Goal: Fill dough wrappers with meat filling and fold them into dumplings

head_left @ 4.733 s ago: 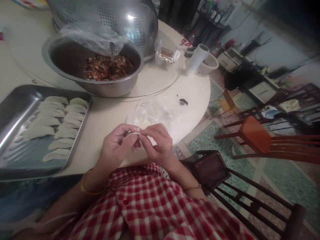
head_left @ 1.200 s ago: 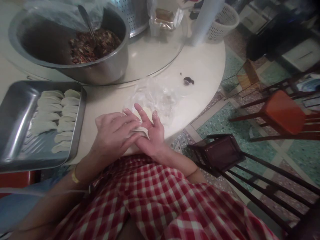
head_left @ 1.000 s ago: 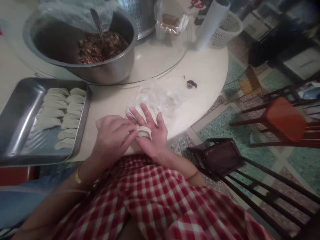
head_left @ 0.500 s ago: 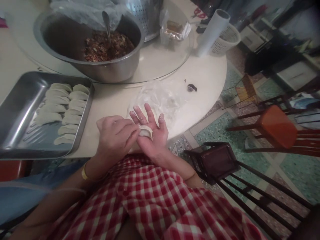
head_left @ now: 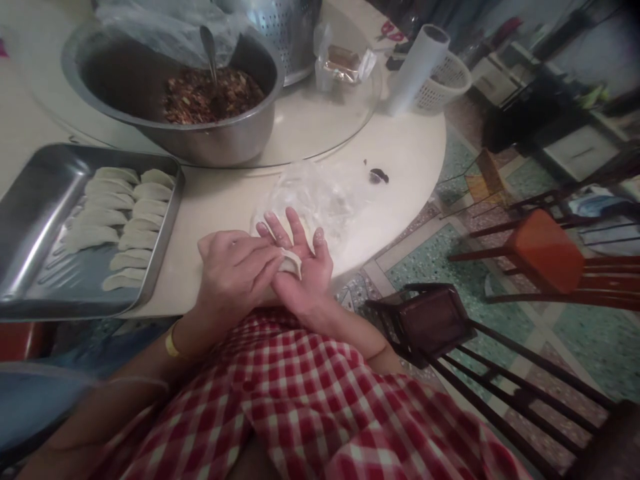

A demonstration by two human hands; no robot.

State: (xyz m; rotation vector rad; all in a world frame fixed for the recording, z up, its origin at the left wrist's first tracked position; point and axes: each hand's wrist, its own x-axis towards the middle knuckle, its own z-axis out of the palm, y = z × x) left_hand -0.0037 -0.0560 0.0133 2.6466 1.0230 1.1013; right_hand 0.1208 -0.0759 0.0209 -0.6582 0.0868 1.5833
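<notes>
A pale folded dumpling lies against the palm of my right hand, whose floury fingers are spread apart. My left hand, with a yellow bracelet at its wrist, pinches the dumpling's left end. Its fingertips hide that part of the dough. Beyond both hands, a crumpled clear plastic bag lies on the table. To the left, a metal tray holds two rows of folded dumplings. A large metal bowl contains brown chopped filling with a spoon standing in it.
The bowl stands on a glass turntable, beside a perforated metal strainer and a wrapped packet. A plastic roll and white basket stand near the table's far right edge. Chairs crowd the floor at right.
The left fingers have shifted slightly rightward along the dumpling, covering more of it. My right hand keeps nearly the same pose. The whole view has moved a little.
</notes>
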